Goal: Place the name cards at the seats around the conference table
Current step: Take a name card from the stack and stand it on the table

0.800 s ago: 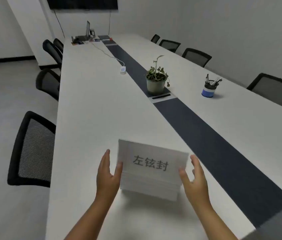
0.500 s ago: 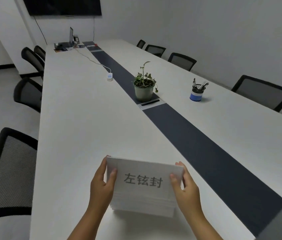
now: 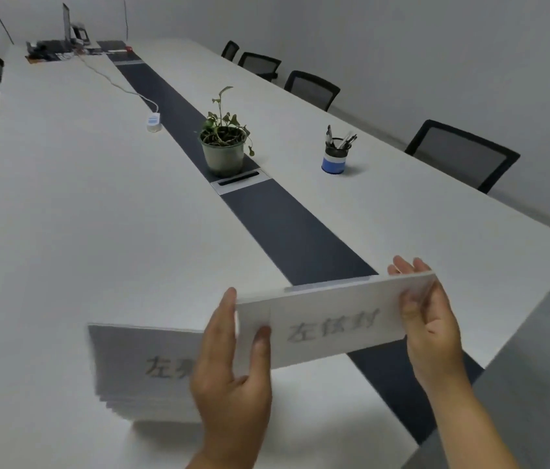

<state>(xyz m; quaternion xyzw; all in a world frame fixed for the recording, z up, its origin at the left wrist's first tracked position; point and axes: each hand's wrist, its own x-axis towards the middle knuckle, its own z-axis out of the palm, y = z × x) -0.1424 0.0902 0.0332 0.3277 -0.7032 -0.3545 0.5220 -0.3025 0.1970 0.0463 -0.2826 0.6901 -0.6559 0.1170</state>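
A white name card (image 3: 331,323) with dark printed characters is held up off the table between my two hands. My left hand (image 3: 233,363) pinches its left end and my right hand (image 3: 429,319) grips its right end. To the left, a stack of name cards (image 3: 141,370) lies on the long white conference table (image 3: 74,204) near its front edge; my left hand covers the stack's right side. The lifted card is blurred.
A potted plant (image 3: 223,147) stands on the table's dark centre strip (image 3: 287,228), with a pen cup (image 3: 336,155) to its right and a white cabled box (image 3: 153,121) to its left. Black mesh chairs (image 3: 459,157) line both long sides. A laptop and clutter sit at the far end.
Both hands closed on the top card and lifted it rightward off the stack, which now shows a different card on top. The view swung toward the table's right side.
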